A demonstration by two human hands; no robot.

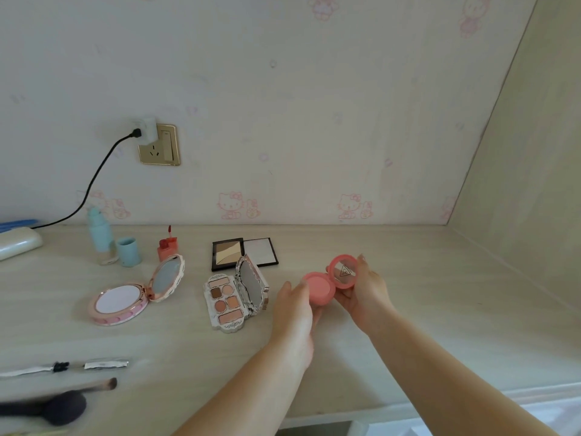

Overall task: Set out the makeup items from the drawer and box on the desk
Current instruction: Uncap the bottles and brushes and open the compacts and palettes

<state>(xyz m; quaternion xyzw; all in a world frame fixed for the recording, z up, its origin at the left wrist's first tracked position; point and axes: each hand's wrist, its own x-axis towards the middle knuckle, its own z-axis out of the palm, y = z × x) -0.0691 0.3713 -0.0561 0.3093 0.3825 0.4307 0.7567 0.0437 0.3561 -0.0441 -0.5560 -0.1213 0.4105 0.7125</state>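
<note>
Both hands hold a round coral-pink blush compact (330, 283), opened, just right of the ornate eyeshadow palette (231, 297); left hand (294, 306) fingers curl around its base, right hand (364, 294) fingers grip the mirrored lid.

Coral-pink blush compact (320, 289) — pale wood-grain table (408, 309); wall (314, 105) cream with pink cartoon cats; mint bottle (100, 232); black-framed beige palette (228, 254).

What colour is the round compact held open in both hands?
Coral pink, pan and case alike: the round open compact, seen in the head view.
</note>
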